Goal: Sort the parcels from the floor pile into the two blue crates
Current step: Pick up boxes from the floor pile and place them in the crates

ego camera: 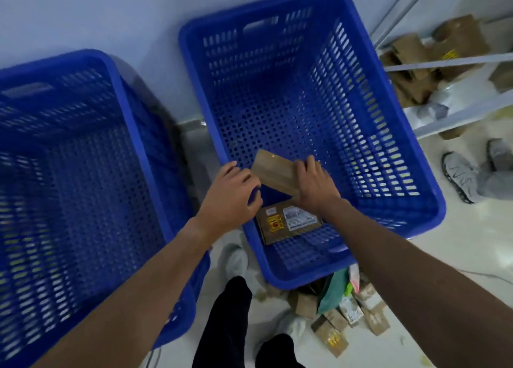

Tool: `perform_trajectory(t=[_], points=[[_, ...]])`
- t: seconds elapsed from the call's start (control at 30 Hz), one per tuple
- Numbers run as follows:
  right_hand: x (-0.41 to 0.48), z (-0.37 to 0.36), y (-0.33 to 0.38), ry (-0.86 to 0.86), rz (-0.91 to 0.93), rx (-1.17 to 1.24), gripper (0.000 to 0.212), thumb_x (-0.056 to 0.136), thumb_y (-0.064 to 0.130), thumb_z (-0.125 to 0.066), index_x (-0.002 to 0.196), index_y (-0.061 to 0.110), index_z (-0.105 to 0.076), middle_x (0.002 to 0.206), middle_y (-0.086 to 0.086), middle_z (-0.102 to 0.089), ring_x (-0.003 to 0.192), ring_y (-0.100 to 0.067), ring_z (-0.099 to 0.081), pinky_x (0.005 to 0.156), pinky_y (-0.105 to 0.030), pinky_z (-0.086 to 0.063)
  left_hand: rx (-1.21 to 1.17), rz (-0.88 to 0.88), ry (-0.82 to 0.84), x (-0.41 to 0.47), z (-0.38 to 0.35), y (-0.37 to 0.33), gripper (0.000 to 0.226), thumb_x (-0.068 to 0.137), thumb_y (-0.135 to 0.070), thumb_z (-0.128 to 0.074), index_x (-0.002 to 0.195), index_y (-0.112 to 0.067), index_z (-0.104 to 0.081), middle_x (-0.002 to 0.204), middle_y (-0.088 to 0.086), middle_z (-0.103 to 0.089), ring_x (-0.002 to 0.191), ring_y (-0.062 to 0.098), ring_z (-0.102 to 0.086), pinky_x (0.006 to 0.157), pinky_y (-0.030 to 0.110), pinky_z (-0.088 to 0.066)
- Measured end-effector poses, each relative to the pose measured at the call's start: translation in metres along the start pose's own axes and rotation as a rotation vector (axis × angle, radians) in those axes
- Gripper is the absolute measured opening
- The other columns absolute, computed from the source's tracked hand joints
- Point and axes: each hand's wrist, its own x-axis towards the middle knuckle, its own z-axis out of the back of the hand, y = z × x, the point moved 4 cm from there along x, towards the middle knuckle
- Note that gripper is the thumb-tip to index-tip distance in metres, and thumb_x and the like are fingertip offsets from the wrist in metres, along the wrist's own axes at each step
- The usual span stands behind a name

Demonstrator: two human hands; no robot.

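Two blue perforated crates stand against the wall: the left crate (130, 112) and the right crate (394, 134). Above the right crate's near left corner, my right hand (313, 183) grips a small brown cardboard parcel (273, 170), tilted. My left hand (231, 194) hovers just left of the parcel with its fingers curled and nothing in them. Inside the right crate lies one brown parcel with a white label and a yellow sticker (288, 220). The floor pile of parcels (338, 315) lies just in front of the right crate.
A metal shelf rack (455, 62) at the right holds brown boxes and grey bags. Another person's grey shoes (460, 176) stand beside the right crate. My own legs and white shoes (236, 259) are between the crates, on a white floor.
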Motion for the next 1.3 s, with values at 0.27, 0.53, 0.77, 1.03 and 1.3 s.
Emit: perform_trajectory(t=[0.27, 0.53, 0.77, 1.03, 1.3], points=[[0.057, -0.030, -0.002, -0.101, 0.096, -0.282, 0.088, 0.073, 0.032, -0.077, 0.145, 0.016, -0.029, 0.133, -0.013, -0.040, 0.121, -0.034, -0.042, 0.108, -0.047, -0.034, 0.014, -0.012, -0.072, 0.012, -0.021, 0.006, 0.029, 0.088, -0.040, -0.058, 0.082, -0.014, -0.071, 0.080, -0.001, -0.063, 0.084, 0.020, -0.058, 0.115, 0.039, -0.031], [0.074, -0.073, 0.003, -0.073, 0.159, -0.390, 0.082, 0.084, 0.022, -0.069, 0.150, 0.017, -0.022, 0.145, -0.016, -0.031, 0.130, -0.036, -0.035, 0.111, -0.059, -0.028, -0.005, -0.008, -0.149, 0.010, -0.029, 0.012, 0.034, 0.090, -0.031, -0.051, 0.068, -0.009, -0.064, 0.066, 0.004, -0.057, 0.073, 0.025, -0.051, 0.109, 0.041, -0.035], [0.059, -0.107, -0.010, 0.091, 0.167, -0.356, 0.083, 0.086, 0.016, -0.065, 0.151, 0.023, -0.014, 0.154, -0.017, -0.016, 0.143, -0.037, -0.020, 0.109, -0.064, -0.029, 0.024, -0.019, -0.167, 0.011, -0.029, 0.011, 0.033, 0.088, -0.029, -0.052, 0.064, -0.008, -0.062, 0.064, 0.005, -0.054, 0.071, 0.026, -0.048, 0.109, 0.041, -0.035], [0.070, -0.109, -0.025, 0.155, -0.125, -0.094, 0.096, 0.085, 0.048, -0.070, 0.151, 0.022, -0.004, 0.157, -0.020, -0.005, 0.144, -0.042, -0.016, 0.104, -0.063, -0.035, 0.044, -0.017, -0.186, 0.010, -0.028, 0.010, 0.031, 0.088, -0.027, -0.052, 0.063, -0.009, -0.058, 0.063, 0.004, -0.050, 0.069, 0.026, -0.045, 0.107, 0.041, -0.035], [0.077, -0.112, -0.025, 0.096, -0.179, -0.039, 0.085, 0.090, 0.030, -0.065, 0.151, 0.016, -0.009, 0.141, -0.021, -0.025, 0.120, -0.035, -0.043, 0.078, -0.042, -0.053, 0.057, -0.030, -0.185, 0.009, -0.031, 0.012, 0.031, 0.087, -0.027, -0.052, 0.063, -0.009, -0.059, 0.064, 0.004, -0.052, 0.071, 0.025, -0.045, 0.108, 0.038, -0.032]])
